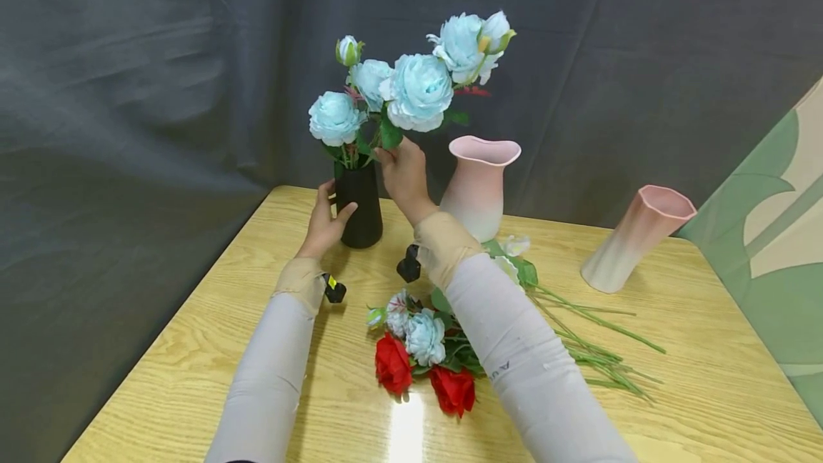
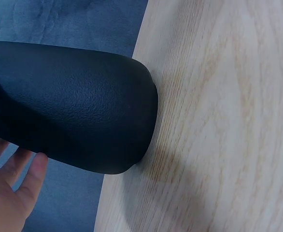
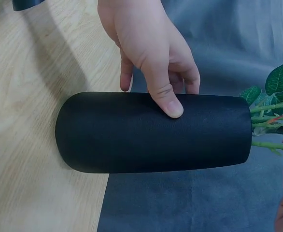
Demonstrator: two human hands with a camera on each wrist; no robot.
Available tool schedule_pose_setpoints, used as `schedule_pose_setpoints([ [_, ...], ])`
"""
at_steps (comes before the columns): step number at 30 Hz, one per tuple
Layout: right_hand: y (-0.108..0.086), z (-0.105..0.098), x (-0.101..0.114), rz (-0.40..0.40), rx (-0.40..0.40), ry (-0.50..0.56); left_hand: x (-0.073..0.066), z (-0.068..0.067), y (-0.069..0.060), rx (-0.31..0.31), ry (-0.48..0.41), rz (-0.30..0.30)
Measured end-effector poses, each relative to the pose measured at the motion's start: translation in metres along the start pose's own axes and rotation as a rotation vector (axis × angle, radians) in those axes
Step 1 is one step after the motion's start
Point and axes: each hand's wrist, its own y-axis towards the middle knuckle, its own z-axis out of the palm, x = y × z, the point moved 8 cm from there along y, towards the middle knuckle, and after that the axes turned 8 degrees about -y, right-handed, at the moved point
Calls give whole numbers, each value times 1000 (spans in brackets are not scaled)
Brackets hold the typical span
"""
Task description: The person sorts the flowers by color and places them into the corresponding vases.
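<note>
A black vase [image 1: 358, 207] stands upright at the back left of the table, with light blue artificial peonies [image 1: 336, 118] rising from its mouth. My left hand [image 1: 326, 223] holds the vase from the left side. In the right wrist view the left thumb [image 3: 173, 108] lies across the vase wall. Just above the rim, my right hand [image 1: 406, 173] pinches a green flower stem [image 3: 272, 145] that enters the vase. That stem's blooms, a large blue peony [image 1: 421, 90] among them, lean to the right. The vase hides the part of the stem inside it.
A pink-and-white vase [image 1: 476, 195] stands right of the right hand, and a slimmer pink ribbed vase [image 1: 633, 241] farther right. Red roses [image 1: 393, 363], blue flowers [image 1: 424, 338] and green stems [image 1: 598, 356] lie on the table [image 1: 193, 377], partly under the right forearm. A grey curtain hangs behind.
</note>
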Motion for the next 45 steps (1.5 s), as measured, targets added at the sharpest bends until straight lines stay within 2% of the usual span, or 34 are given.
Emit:
schedule_pose_setpoints([
  [8, 3, 11, -3, 113, 132, -63, -1, 0, 0, -12, 1, 2],
  [16, 6, 20, -15, 271, 301, -285, 1, 5, 1, -5, 17, 11],
  [21, 9, 25, -18, 298, 403, -379, 1, 4, 0, -13, 19, 21],
  [28, -1, 42, -23, 346, 655, -452, -2, 5, -1, -12, 18, 55],
  [33, -10, 45, -34, 456, 718, -459, -4, 11, 0, -6, 3, 51],
  [36, -15, 43, -42, 508, 746, -417, -4, 13, 2, -1, -5, 54],
  [38, -19, 43, -47, 504, 782, -388, -5, 14, 3, 0, -10, 55],
  [45, -28, 41, -54, 338, 901, -376, -5, 18, 2, 11, -3, 45],
])
